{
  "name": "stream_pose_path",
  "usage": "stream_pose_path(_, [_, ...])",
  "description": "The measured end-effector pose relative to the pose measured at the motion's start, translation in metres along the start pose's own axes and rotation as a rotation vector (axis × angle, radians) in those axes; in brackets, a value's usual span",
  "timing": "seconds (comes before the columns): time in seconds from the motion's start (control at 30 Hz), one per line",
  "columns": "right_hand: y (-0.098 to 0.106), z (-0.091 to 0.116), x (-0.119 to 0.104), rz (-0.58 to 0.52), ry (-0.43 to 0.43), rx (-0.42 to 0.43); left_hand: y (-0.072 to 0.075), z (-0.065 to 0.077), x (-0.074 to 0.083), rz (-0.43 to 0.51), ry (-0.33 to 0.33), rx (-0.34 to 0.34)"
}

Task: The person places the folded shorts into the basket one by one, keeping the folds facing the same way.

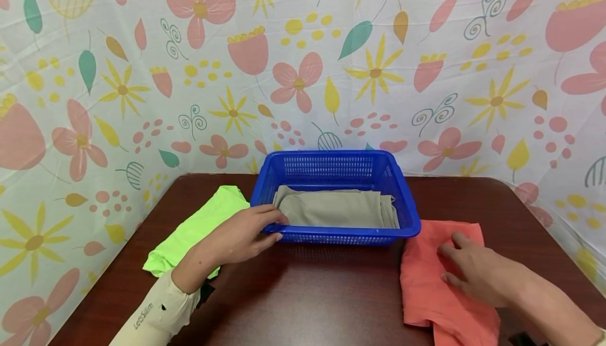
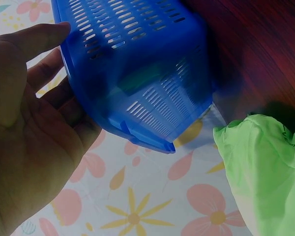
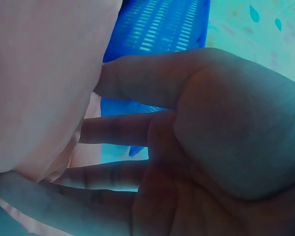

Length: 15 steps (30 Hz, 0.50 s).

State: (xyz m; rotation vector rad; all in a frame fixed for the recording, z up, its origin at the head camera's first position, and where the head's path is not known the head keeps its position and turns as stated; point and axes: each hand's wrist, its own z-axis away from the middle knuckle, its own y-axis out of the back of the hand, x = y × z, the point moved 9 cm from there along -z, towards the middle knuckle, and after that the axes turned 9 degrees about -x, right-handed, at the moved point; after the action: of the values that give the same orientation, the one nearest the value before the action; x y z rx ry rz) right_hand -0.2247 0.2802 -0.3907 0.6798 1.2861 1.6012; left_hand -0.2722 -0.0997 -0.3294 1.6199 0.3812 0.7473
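A blue plastic basket (image 1: 333, 235) with slotted walls stands at the back middle of the table, a folded grey cloth (image 1: 333, 208) inside it. My left hand (image 1: 243, 234) pinches the basket's front left rim, thumb outside and fingers over the edge; the left wrist view shows the basket (image 2: 137, 83) between them. At the right lies a coral-red folded cloth (image 1: 437, 283). On its upper part rests my right hand (image 1: 483, 272), fingers spread and fairly straight. In the right wrist view the fingertips touch the cloth (image 3: 39, 83), partly hidden behind it.
A neon green folded cloth (image 1: 201, 225) lies left of the basket, near the left forearm. The dark brown table (image 1: 322, 293) meets a floral curtain (image 1: 303, 72) at its back and sides.
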Motion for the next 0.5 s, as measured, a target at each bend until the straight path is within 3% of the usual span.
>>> stream_pose_path(0.2, [-0.0043,-0.0002,-0.0043,-0.037,-0.004,-0.066,-0.0004,0.0001,0.0002,-0.002,-0.001,0.0])
stream_pose_path(0.5, [-0.005,0.0007,-0.0109,-0.009,0.036,-0.049,-0.0006,-0.0002,0.0003,-0.001,-0.003,0.005])
